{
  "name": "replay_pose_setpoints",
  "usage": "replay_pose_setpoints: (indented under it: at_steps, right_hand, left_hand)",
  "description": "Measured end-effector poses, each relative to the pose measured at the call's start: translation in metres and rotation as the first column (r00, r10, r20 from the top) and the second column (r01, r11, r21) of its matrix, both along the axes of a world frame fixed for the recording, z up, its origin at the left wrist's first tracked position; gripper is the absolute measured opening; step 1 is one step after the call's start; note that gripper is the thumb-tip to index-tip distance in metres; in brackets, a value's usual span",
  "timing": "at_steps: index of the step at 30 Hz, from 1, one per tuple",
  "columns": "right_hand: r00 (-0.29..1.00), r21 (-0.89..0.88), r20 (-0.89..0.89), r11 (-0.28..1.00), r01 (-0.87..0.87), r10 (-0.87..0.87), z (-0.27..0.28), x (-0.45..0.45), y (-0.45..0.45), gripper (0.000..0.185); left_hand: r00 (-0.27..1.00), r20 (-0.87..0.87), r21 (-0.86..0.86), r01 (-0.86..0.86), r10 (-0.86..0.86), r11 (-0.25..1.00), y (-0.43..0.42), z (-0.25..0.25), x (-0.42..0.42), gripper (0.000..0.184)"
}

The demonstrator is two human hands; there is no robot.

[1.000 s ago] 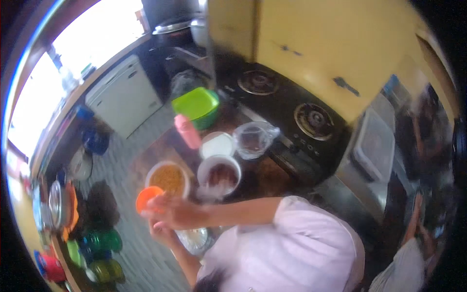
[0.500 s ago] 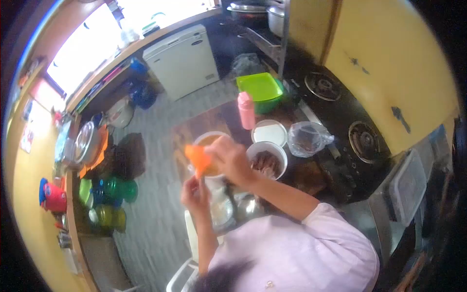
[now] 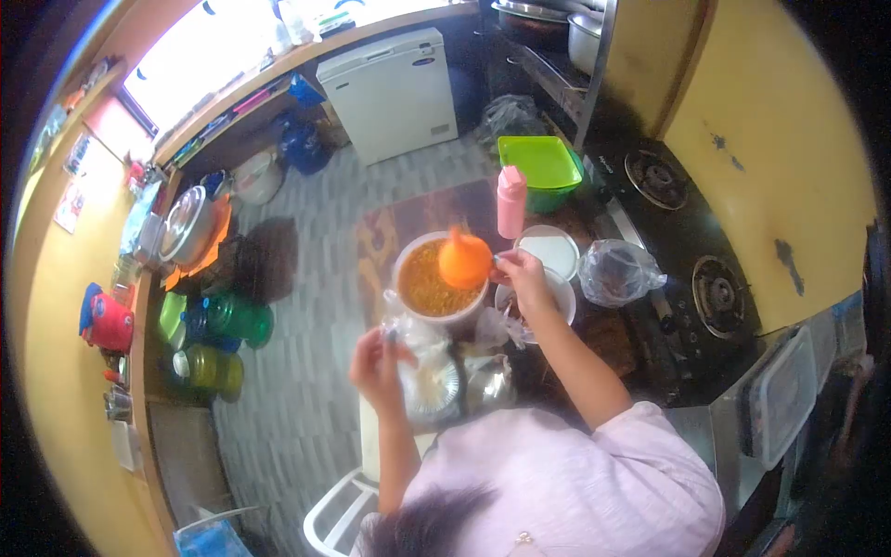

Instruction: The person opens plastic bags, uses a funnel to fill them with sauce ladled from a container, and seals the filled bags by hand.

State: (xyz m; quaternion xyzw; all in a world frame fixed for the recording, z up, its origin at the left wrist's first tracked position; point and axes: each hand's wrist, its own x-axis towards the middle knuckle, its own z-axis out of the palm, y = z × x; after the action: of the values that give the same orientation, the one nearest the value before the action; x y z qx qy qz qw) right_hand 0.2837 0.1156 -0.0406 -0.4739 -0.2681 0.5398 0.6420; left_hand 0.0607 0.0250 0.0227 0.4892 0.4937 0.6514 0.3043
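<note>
My right hand (image 3: pixel 522 278) pinches an orange funnel (image 3: pixel 466 261) by its rim, over a white tub (image 3: pixel 401 269) of yellow-brown food (image 3: pixel 429 283). To the lower left, my left hand (image 3: pixel 379 364) is raised with curled fingers, blurred; a small pale thing shows at its fingertips, too unclear to name. Clear plastic (image 3: pixel 418 327) lies just beyond this hand, and I cannot tell whether the two touch. Partly under my right forearm stands a second white bowl (image 3: pixel 562 295), with dark contents. A white lid (image 3: pixel 548 251) lies behind it.
A pink bottle (image 3: pixel 511 204) and a green lidded container (image 3: pixel 540 167) stand at the table's far side. A clear plastic bag (image 3: pixel 617 272) sits to the right, beside the black gas stove (image 3: pixel 682 232). Near my body are a ribbed pale container (image 3: pixel 432 385) and a white chair (image 3: pixel 339 506).
My hands have moved apart. The orange funnel has swung right in my right hand, away from my left hand. The camera view has shifted, too.
</note>
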Motion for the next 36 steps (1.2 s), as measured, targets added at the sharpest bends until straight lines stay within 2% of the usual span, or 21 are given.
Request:
replay_pose_setpoints:
  at_steps: [1, 4, 7, 10, 13, 19, 22, 25, 31, 34, 36]
  right_hand:
    - [0.993, -0.004, 0.118, 1.0, -0.006, 0.007, -0.006, 0.0, -0.002, 0.002]
    - [0.994, -0.038, 0.103, 0.999, -0.032, 0.036, -0.005, 0.002, -0.008, 0.002]
    - [1.0, 0.005, -0.01, 1.0, -0.009, 0.009, 0.005, -0.001, -0.011, 0.001]
    - [0.989, -0.029, 0.148, 0.999, 0.02, -0.015, -0.004, 0.001, -0.011, 0.002]
    - [0.999, 0.007, 0.039, 1.0, 0.001, -0.001, 0.002, -0.002, -0.015, 0.002]
    - [0.988, 0.013, 0.151, 0.999, 0.039, -0.041, -0.008, -0.003, -0.016, 0.002]
    - [0.999, 0.054, -0.015, 0.998, 0.041, -0.04, 0.006, -0.007, -0.021, 0.003]
    - [0.994, 0.009, 0.099, 0.999, 0.044, -0.045, -0.005, -0.004, -0.018, 0.003]
    - [0.999, 0.041, 0.008, 0.998, 0.039, -0.039, -0.001, -0.005, -0.021, 0.004]
    - [0.989, -0.003, 0.148, 0.999, 0.033, -0.032, -0.006, -0.004, -0.02, 0.004]
    - [0.994, 0.059, 0.106, 0.998, 0.002, -0.008, 0.0, -0.005, -0.021, 0.004]
  left_hand:
    - [1.0, -0.011, 0.016, -0.008, 0.009, 1.0, 0.0, 0.003, 0.001, 0.007]
    - [0.998, 0.034, 0.043, 0.045, -0.047, 0.998, -0.005, 0.002, -0.006, 0.013]
    - [1.0, 0.006, 0.045, -0.012, 0.012, 0.999, -0.006, 0.005, -0.007, 0.012]
    - [0.999, 0.032, 0.075, 0.007, -0.01, 0.997, -0.009, 0.017, -0.004, 0.012]
    - [0.999, -0.04, 0.101, -0.023, 0.027, 0.995, -0.009, 0.017, -0.01, 0.011]
    - [0.998, 0.049, 0.029, -0.051, 0.049, 0.998, -0.016, 0.042, -0.007, 0.012]
    - [0.989, -0.041, 0.03, -0.138, 0.14, 0.99, -0.013, 0.028, -0.018, 0.013]
    - [0.983, -0.083, 0.053, -0.158, 0.162, 0.986, -0.012, 0.023, -0.024, 0.014]
    - [0.983, -0.041, 0.107, -0.174, 0.18, 0.979, -0.011, 0.018, -0.028, 0.016]
    - [0.97, -0.111, 0.071, -0.211, 0.218, 0.975, -0.013, 0.018, -0.03, 0.016]
    - [0.967, -0.083, 0.076, -0.234, 0.24, 0.969, -0.014, 0.021, -0.029, 0.016]
